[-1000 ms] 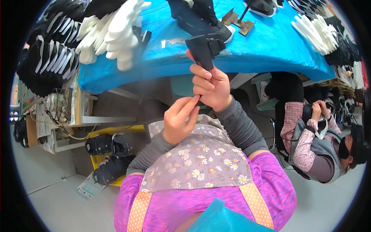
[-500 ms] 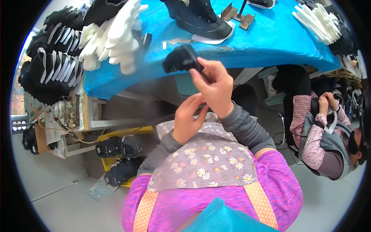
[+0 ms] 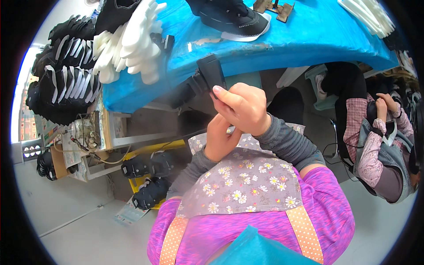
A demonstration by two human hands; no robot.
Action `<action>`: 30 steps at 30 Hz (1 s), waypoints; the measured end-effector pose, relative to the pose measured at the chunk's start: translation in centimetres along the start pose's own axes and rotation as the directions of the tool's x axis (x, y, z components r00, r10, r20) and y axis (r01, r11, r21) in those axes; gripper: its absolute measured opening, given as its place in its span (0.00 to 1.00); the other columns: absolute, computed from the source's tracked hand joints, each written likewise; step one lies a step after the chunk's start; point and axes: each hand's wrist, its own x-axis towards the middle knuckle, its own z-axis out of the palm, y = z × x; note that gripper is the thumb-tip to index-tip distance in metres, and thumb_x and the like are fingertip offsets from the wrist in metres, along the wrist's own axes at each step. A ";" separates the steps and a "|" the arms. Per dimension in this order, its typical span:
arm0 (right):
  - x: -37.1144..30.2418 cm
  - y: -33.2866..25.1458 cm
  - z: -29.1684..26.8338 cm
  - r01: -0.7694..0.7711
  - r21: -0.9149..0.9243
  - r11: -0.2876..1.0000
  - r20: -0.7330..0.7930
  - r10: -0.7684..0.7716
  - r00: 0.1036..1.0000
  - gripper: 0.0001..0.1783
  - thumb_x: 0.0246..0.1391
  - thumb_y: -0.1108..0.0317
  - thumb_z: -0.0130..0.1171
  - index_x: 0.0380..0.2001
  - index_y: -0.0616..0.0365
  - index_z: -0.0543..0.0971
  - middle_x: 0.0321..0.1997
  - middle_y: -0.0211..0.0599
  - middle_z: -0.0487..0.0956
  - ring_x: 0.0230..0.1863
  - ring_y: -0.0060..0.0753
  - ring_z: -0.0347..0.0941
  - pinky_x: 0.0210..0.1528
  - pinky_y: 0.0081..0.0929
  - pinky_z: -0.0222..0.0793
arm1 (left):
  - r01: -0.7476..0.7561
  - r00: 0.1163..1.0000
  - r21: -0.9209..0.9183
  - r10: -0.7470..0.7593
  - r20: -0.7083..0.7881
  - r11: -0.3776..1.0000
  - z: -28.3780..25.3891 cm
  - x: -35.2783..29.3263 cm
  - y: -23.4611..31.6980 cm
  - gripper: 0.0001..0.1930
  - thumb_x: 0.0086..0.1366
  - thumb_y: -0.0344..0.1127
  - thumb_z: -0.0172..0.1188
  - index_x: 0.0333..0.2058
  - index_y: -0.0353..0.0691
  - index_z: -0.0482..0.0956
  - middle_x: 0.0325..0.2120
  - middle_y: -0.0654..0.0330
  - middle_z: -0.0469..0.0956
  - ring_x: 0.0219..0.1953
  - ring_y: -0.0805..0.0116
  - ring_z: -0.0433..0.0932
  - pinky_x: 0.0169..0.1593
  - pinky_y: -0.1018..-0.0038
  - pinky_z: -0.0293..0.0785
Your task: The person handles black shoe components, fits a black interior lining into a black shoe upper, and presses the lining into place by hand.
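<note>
a black piece (image 3: 212,70), with a flat tapered panel and a blocky darker part on its left, is held up before the person's chest, at the front edge of the blue-covered table (image 3: 304,42). the right hand (image 3: 243,108) has its thumb and forefinger clamped on the lower end of the panel, the other fingers curled in. the left hand (image 3: 223,138) is close below, its fingers reaching up under the right hand; their tips are hidden, so one cannot tell whether they are together, apart or gripping something.

the panel's upper end overlaps the table's edge in this view, and whether the two touch cannot be told. the blocky part juts out to the left over the dark gap between table and lap, where there is open room. below, both wrists come close to the flowered apron (image 3: 247,185), which limits room toward the body.

farther out, a black shoe (image 3: 234,22) with a white sole stands on the table above the piece, a rusty metal stand (image 3: 278,9) to its right. at the table's left end, a heap of white pieces (image 3: 134,39) overhangs the edge beside black shoe uppers (image 3: 66,86); more white strips (image 3: 367,17) lie at the far right. low on the left, black shoes (image 3: 152,192) sit in a yellow tray (image 3: 176,145). a co-worker (image 3: 375,150) sits at the right, well apart from the hands.
</note>
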 end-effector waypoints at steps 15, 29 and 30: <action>-0.4 -0.2 -0.6 0.044 -0.026 0.999 0.110 -0.041 0.993 0.25 0.31 0.71 0.60 0.41 0.57 0.80 0.19 0.27 0.63 0.18 0.26 0.64 0.17 0.23 0.59 | 0.087 0.996 -0.069 -0.085 0.033 0.994 -0.1 -0.5 0.1 0.11 0.54 0.23 0.60 0.37 0.32 0.76 0.30 0.48 0.78 0.35 0.51 0.79 0.38 0.67 0.73; 0.7 0.9 -1.3 -0.620 0.535 0.574 -0.123 0.779 0.615 0.16 0.58 0.75 0.58 0.48 0.58 0.69 0.26 0.28 0.70 0.19 0.17 0.59 0.21 0.18 0.57 | 0.161 0.987 0.282 -0.150 -0.060 0.946 -2.4 -0.8 -2.6 0.11 0.57 0.27 0.62 0.40 0.41 0.82 0.22 0.56 0.78 0.21 0.62 0.77 0.26 0.71 0.72; 1.1 1.6 -2.0 -0.566 0.676 0.472 -0.122 0.829 0.546 0.16 0.61 0.71 0.55 0.51 0.58 0.67 0.25 0.28 0.69 0.21 0.16 0.60 0.20 0.20 0.55 | 0.141 0.987 0.308 -0.109 -0.118 0.941 -3.7 -1.4 -4.3 0.11 0.57 0.26 0.62 0.40 0.39 0.82 0.24 0.55 0.79 0.22 0.65 0.77 0.26 0.74 0.72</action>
